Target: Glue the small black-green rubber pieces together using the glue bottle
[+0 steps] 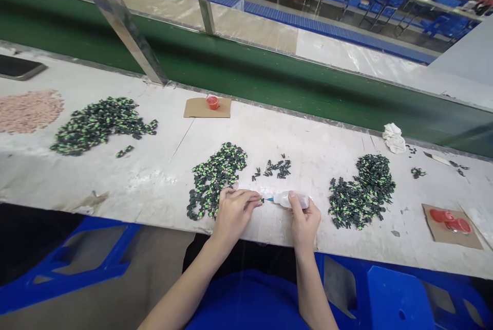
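Note:
My left hand (235,213) pinches a small black part (263,200) between thumb and fingertips, just above the white table. Wrapped round a translucent squeeze bottle (287,199) with a blue needle tip, my right hand (304,217) points it leftward. The tip meets or nearly meets the black part; I cannot tell which. Beside and partly behind my left hand lies a pile of black and bright green parts (219,170). Several loose black pieces (279,166) are scattered beyond my hands. To the right of the bottle is another black-and-green pile (364,191).
Farther left are a black-and-green heap (102,122), a pinkish pile (29,110) and a dark flat device (19,68). Cardboard (190,109) bears a red cup (212,102). At right lie crumpled tissue (393,138), a knife (439,159) and red cups (458,225). A metal post (127,32) stands behind.

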{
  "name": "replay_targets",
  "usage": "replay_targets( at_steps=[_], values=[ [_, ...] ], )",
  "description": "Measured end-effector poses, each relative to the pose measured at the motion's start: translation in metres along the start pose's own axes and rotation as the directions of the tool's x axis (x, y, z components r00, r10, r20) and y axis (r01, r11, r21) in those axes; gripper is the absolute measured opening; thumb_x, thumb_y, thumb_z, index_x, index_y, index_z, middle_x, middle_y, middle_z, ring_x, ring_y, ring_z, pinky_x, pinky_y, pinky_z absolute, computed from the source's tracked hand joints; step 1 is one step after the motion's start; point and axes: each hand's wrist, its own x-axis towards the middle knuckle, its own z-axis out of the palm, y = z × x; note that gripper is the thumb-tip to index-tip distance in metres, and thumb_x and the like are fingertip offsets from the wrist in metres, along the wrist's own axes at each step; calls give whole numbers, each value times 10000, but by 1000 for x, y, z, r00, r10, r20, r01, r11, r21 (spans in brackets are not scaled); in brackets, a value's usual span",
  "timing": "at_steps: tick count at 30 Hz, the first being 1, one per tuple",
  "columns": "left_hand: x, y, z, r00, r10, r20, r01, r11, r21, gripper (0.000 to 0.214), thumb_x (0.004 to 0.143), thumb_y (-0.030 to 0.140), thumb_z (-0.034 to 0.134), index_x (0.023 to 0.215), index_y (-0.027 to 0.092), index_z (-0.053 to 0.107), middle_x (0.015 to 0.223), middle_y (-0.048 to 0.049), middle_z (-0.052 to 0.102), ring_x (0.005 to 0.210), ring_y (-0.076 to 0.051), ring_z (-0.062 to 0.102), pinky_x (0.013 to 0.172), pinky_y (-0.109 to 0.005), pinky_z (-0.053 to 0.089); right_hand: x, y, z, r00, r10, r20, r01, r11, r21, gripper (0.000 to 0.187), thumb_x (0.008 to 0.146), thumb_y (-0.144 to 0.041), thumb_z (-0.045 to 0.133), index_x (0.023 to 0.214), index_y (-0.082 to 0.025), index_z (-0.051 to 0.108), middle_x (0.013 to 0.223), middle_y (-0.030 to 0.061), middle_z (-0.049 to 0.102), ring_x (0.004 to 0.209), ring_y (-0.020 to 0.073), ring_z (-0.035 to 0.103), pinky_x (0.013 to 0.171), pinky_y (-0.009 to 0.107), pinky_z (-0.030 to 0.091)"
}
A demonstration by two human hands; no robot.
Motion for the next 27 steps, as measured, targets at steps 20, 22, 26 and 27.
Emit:
replay_targets(
  at_steps=[20,22,26,27],
  values=[
    [-4,3,1,998,-63,6,63,998,-14,81,831,196,620,775,247,650,809,31,765,770,-192,710,882,-412,349,0,6,-4,1000,-10,-12,11,995,99,367,687,-495,686,616,-157,562,538,-31,509,510,111,440,494,243,374],
    [-4,1,3,999,-48,5,48,999,-26,74,836,217,610,789,248,657,810,23,766,773,-200,711,871,-421,365,-1,9,-8,998,-22,-64,32,988,153,366,709,-511,662,666,-158,574,568,-17,548,513,123,473,498,254,394],
    [-2,-9,-3,999,45,22,-43,996,-84,163,871,260,549,785,261,687,805,13,766,731,-209,710,877,-439,420,5,12,-17,968,-131,-212,139,990,20,398,652,-477,724,855,-168,575,784,46,656,698,192,614,652,318,497],
    [-2,-13,-7,997,74,32,-70,991,-114,193,883,275,528,788,264,696,804,11,765,717,-205,708,876,-432,444,8,13,-19,957,-171,-236,160,985,-65,408,641,-461,734,876,-176,561,817,55,661,742,209,628,699,343,506]
  ],
)
